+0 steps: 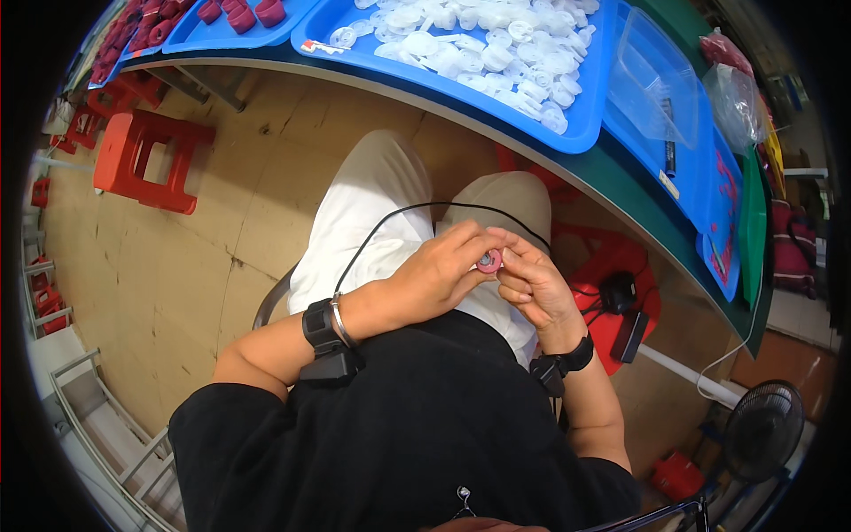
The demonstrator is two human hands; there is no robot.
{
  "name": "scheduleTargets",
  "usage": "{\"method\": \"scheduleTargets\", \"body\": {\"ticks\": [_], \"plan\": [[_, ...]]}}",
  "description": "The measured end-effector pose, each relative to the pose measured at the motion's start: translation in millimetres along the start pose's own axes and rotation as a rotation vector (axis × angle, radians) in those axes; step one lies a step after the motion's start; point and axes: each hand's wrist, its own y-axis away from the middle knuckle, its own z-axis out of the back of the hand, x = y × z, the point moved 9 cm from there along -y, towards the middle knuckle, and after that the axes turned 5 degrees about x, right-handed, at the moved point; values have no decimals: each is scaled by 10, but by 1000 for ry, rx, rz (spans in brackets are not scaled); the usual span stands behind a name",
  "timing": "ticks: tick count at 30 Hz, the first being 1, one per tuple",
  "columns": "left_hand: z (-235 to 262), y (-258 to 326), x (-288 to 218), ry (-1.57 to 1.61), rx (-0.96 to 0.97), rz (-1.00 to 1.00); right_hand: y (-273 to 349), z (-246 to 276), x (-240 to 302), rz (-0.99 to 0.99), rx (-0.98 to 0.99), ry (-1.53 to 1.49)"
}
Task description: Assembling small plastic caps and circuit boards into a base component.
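Above my lap, both hands meet around a small round pink plastic part point(489, 262) with a hollow or lighter middle. My left hand point(443, 266) has its fingers closed on the part's left side. From the right, my right hand point(534, 282) pinches the same part between thumb and fingers, its other fingers curled in. The fingers cover much of the part, and its finer details are too small to make out. Both wrists wear black straps with small boxes, and a metal bangle point(342, 321) circles the left wrist.
Ahead, a blue tray point(581, 133) full of translucent white plastic pieces point(496, 53) lies on the green table point(647, 191). Dark pink caps point(239, 16) fill trays at far left. A clear box point(651, 80) and black marker point(669, 151) lie right. Red stools point(146, 160) and a fan point(764, 430) stand around.
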Motion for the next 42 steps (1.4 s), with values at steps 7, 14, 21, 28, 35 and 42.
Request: {"method": "scheduleTargets", "body": {"ticks": [7, 14, 21, 28, 35, 42], "plan": [[-12, -33, -150, -35, 34, -104, 44, -136, -3, 19, 79, -119], [2, -89, 11, 116, 30, 32, 201, -313, 331, 87, -66, 330], [92, 74, 432, 758, -40, 560, 1736, -414, 2143, 912, -928, 1223], [-30, 47, 301, 592, 142, 457, 2372, 1092, 3283, 530, -1438, 1765], [-127, 83, 271, 840, 193, 459, 2368, 1477, 3354, 514, -1350, 1571], [-287, 184, 436, 1279, 152, 610, 2465, 1494, 3359, 663, -1417, 1645]]}}
